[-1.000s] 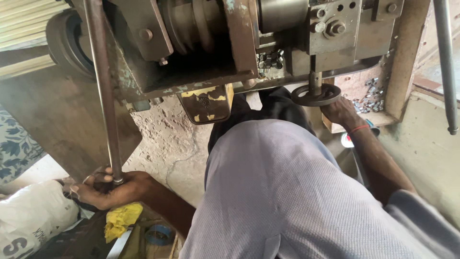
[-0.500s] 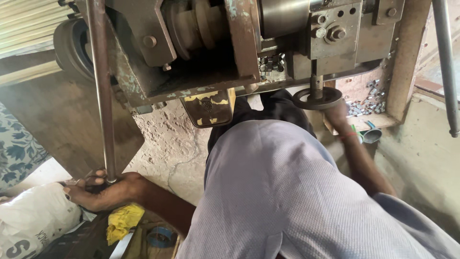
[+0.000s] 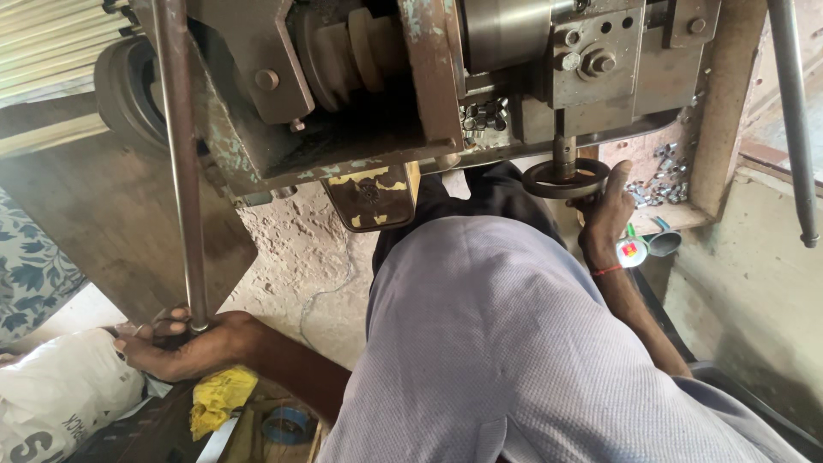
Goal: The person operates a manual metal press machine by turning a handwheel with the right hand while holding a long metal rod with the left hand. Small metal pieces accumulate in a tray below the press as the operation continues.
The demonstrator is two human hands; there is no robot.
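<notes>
I am leaning under an old metal machine (image 3: 360,94), looking down past my grey-shirted torso. My left hand (image 3: 184,343) is wrapping around the lower end of a long steel rod (image 3: 182,163); the fingers (image 3: 141,336) are curling closed on it, gripping where the rod meets my palm. The rod is standing nearly upright, running up along the machine's left side and out of view at the top. My right hand (image 3: 606,206) is reaching up to a small dark handwheel (image 3: 566,177) hanging on a short shaft under the machine's right part; the fingers are clasping its rim from below. A yellow rag (image 3: 219,399) is lying just beside my left forearm, a white sack (image 3: 60,399) further left. Loose nuts (image 3: 660,176) are sitting on a ledge near the handwheel.
</notes>
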